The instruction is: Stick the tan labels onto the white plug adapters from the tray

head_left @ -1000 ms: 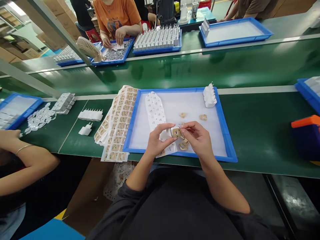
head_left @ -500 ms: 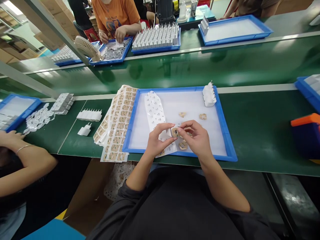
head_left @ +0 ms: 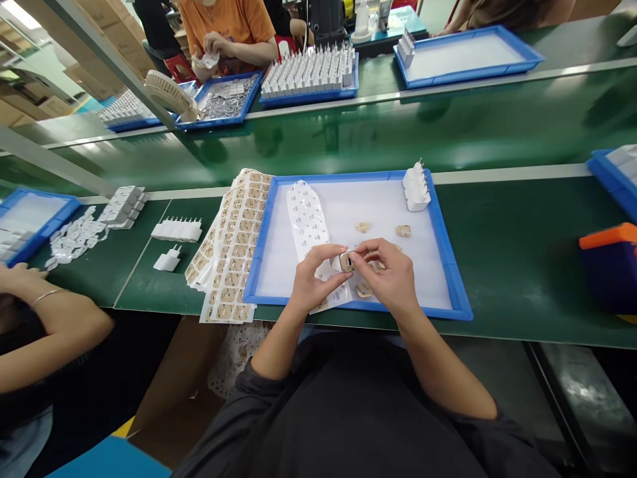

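Over the near edge of a blue tray (head_left: 450, 265), my left hand (head_left: 311, 279) and my right hand (head_left: 391, 275) pinch one small white charger plug (head_left: 346, 261) between them. A tan sticker covers the plug's face, and my right fingertips press on it. A used white sticker backing sheet (head_left: 307, 219) lies in the tray under my left hand. Loose tan sticker scraps (head_left: 403, 231) lie in the tray's middle. A small cluster of white plugs (head_left: 416, 189) stands in the tray's far right corner.
Sheets of tan stickers (head_left: 229, 245) fan out left of the tray. White plugs (head_left: 176, 230) lie on the green bench. A co-worker's arm (head_left: 44, 318) rests at left. Across the conveyor a person in orange handles parts above trays (head_left: 308, 76). An orange-lidded box (head_left: 610, 265) sits right.
My hands have drifted slightly up with the plug, and my right fingers have closed further over its sticker. The person in orange has lifted their hands off their tray.
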Tool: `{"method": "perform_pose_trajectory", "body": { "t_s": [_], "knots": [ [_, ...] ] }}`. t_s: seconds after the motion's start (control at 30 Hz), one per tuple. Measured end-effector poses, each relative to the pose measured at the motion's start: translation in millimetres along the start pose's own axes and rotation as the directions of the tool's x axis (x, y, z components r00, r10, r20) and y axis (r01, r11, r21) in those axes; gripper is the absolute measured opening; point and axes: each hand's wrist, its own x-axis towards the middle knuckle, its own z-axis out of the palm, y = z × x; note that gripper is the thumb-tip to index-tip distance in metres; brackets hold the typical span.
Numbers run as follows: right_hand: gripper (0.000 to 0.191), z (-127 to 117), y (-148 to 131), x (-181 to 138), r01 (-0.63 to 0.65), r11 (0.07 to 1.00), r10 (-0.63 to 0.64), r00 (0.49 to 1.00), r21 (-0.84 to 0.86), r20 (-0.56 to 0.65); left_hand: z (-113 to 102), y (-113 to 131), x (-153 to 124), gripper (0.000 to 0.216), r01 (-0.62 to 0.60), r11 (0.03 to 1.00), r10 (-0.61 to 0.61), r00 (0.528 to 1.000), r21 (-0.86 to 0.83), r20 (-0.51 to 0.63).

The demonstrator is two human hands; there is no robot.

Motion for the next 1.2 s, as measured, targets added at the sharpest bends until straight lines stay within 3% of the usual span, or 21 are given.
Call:
{"method": "perform_pose_trajectory", "body": {
  "t_s": [0.13, 0.23, 0.33, 0.5, 0.67, 0.8, 0.93, 1.2],
  "knots": [
    [0.014, 3, 2, 0, 0.069, 0.995, -0.073, 0.996, -0.075, -0.048, 1, -3, -2, 0.041, 0.024, 0.998, -0.025, 1.000, -0.055, -0.012],
    [0.018, 6, 6, -1, -0.043, 0.995, 0.040, 0.999, 0.095, 0.034, 3, -6, -4, 0.041, 0.029, 0.991, -0.036, 0.998, -0.128, -0.054],
    [0.031, 9, 10, -3, -0.194, 0.938, 0.153, 0.975, 0.288, 0.159, 5, -7, -5, 0.037, 0.053, 0.984, -0.067, 0.995, -0.171, -0.078],
    [0.033, 9, 15, -3, -0.316, 0.777, 0.162, 0.936, 0.545, 0.311, 5, -7, -5, 0.039, 0.024, 0.972, -0.043, 0.996, -0.234, -0.078],
    [0.021, 13, 12, -4, -0.302, 0.746, 0.205, 0.952, 0.594, 0.226, 7, -11, -5, 0.041, -0.118, 0.985, 0.105, 0.989, -0.129, -0.105],
    [0.014, 19, 10, -5, -0.246, 0.753, 0.200, 0.969, 0.610, 0.144, 9, -12, -3, 0.041, -0.271, 0.962, 0.270, 0.956, 0.008, -0.116],
    [0.010, 22, 9, -5, -0.270, 0.726, 0.242, 0.961, 0.633, 0.132, 9, -11, 0, 0.040, -0.354, 0.927, 0.366, 0.926, 0.121, -0.097],
    [0.005, 21, 6, -4, -0.331, 0.659, 0.279, 0.941, 0.675, 0.190, 7, -12, -2, 0.048, -0.346, 0.936, 0.351, 0.931, 0.065, -0.102]
  ]
}}
